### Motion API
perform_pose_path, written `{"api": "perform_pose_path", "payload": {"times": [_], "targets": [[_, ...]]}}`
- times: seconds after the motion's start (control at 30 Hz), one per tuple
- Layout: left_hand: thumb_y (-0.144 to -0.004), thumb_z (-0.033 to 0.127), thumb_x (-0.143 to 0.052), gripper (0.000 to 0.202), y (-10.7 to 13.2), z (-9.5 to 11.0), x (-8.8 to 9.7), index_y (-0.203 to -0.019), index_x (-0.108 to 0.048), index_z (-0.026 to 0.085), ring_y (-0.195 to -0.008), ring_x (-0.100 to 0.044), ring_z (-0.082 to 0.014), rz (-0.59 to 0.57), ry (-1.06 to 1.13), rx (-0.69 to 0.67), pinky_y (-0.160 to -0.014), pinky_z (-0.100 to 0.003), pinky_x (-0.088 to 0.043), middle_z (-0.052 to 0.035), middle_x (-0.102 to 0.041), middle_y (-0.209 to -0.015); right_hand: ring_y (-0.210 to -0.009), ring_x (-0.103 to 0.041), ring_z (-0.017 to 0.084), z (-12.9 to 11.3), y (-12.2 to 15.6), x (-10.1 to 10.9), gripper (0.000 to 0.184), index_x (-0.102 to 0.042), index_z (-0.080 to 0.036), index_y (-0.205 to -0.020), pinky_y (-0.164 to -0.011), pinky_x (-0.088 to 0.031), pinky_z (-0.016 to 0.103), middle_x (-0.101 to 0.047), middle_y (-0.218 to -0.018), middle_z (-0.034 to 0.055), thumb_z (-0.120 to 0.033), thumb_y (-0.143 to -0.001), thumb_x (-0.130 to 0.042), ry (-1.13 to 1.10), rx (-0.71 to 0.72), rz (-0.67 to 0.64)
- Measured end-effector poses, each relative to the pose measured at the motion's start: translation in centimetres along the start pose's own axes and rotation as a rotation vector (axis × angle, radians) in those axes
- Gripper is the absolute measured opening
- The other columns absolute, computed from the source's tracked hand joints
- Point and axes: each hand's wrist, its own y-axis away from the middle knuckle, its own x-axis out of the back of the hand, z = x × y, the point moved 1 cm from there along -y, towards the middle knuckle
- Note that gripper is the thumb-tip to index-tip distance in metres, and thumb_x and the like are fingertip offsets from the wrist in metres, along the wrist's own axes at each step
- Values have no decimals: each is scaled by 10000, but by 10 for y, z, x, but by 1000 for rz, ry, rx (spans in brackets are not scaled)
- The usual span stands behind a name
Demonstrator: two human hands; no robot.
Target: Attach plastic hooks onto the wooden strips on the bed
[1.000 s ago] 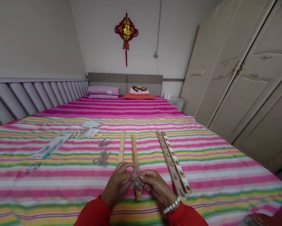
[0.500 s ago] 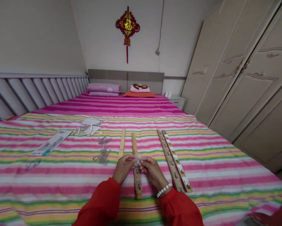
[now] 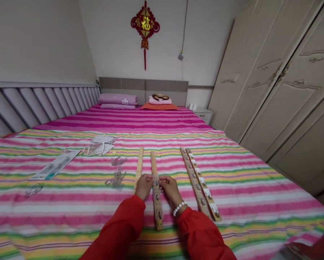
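A narrow wooden strip (image 3: 158, 204) with small holes lies lengthwise in front of me. Two clear stick-on hooks with metal prongs sit along its near half. Farther up the strip, another clear adhesive hook (image 3: 156, 182) lies on the wood between my hands. My left hand (image 3: 144, 186) pinches its left edge, fingers closed. From the other side, my right hand (image 3: 170, 188), with a white bead bracelet, pinches its right edge. Left of this strip is a second holed wooden strip (image 3: 139, 166), partly hidden by my left hand.
Two strips stand to the right: one with clear hooks (image 3: 196, 184), one with white hooks (image 3: 205, 187). Loose clear hooks (image 3: 117, 177), a packaged hook card (image 3: 56, 165), crumpled wrappers (image 3: 100, 145) and a wire bundle (image 3: 34, 190) lie left on the striped bedsheet (image 3: 77, 216).
Both hands have lowered the clear hook flat onto the wooden strip; before, it was tilted up between the fingers. The camera view has shifted slightly.
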Motion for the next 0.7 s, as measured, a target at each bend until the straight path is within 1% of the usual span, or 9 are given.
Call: {"api": "perform_pose_path", "payload": {"times": [0.17, 0.37, 0.5, 0.6, 0.7], "targets": [[-619, 183, -642, 85, 0, -5, -3, -684, -599, 149, -546, -579, -125, -1, -37, -10, -554, -234, -449, 19, -603, -557, -361, -436, 85, 7, -3, 1, 154, -618, -163, -639, -381, -306, 209, -552, -428, -61, -222, -506, -669, 11, 8, 9], [-643, 136, -615, 48, 2, -2, -3, -688, -608, 150, -540, -563, -111, 14, -102, -7, -552, -215, -439, 29, -581, -548, -377, -423, 85, 12, -5, 2, 152, -621, -176, -631, -394, -300, 216, -543, -436, -64, -242, -500, -659, 23, 18, 9], [-657, 148, -604, 27, 3, -3, -3, -682, -612, 155, -562, -573, -115, 34, -109, -10, -559, -215, -443, 18, -601, -580, -386, -419, 89, 14, -5, 2, 150, -629, -176, -630, -399, -300, 220, -536, -436, -64, -237, -495, -656, 33, 24, 11], [-672, 155, -593, 40, 5, -4, -4, -703, -617, 157, -570, -579, -119, 34, -118, -12, -569, -219, -448, 15, -609, -595, -398, -419, 92, 16, -6, 3, 149, -641, -175, -638, -408, -305, 224, -539, -445, -60, -238, -504, -656, 40, 31, 9], [-677, 121, -579, 81, 6, -5, -6, -741, -616, 153, -580, -579, -116, 62, -152, -8, -587, -219, -453, 20, -597, -600, -407, -419, 92, 17, -6, 3, 133, -637, -174, -627, -419, -310, 225, -537, -448, -59, -235, -510, -654, 46, 39, 5]]}}
